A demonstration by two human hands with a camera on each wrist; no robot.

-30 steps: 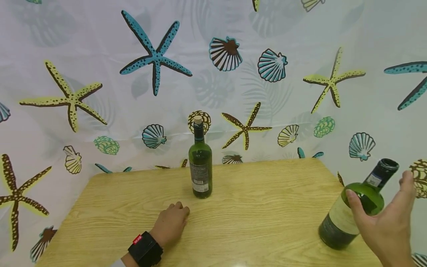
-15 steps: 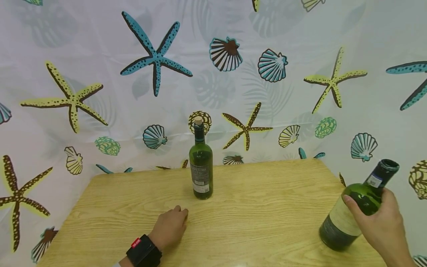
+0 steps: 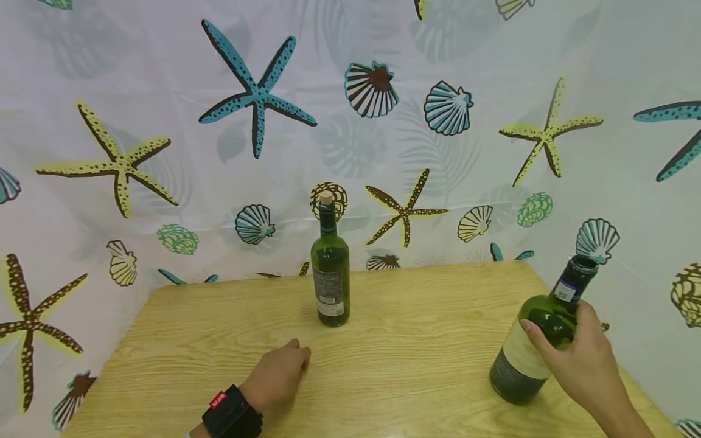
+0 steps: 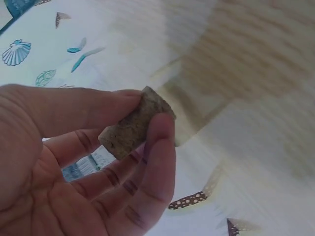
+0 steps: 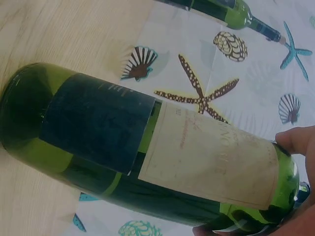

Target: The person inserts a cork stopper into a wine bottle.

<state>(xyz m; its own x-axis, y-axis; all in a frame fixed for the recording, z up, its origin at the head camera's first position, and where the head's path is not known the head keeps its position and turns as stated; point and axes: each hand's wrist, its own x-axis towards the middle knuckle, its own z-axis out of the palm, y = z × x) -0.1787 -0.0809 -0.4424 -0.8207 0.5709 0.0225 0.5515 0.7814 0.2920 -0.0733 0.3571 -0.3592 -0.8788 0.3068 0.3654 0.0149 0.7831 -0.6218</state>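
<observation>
My right hand [image 3: 586, 359] grips the shoulder of a green wine bottle [image 3: 528, 350] at the right side of the table. Its neck leans to the right, and no cork shows at its mouth. The right wrist view shows the bottle's cream and dark labels, with fingertips at its shoulder [image 5: 285, 167]. My left hand [image 3: 276, 374] is low over the table, left of the middle. In the left wrist view its thumb and fingers pinch a short cork [image 4: 135, 125], which the back of the hand hides from the head view.
A second green wine bottle [image 3: 330, 274], with a cork [image 3: 325, 197] in its neck, stands upright near the back of the wooden table [image 3: 416, 340]. Behind and to the right hangs a white cloth [image 3: 383, 146] printed with starfish and shells.
My right hand has gone from spread fingers beside the bottle to a grip on it. Bottle and hand have since moved left. The left hand has barely shifted.
</observation>
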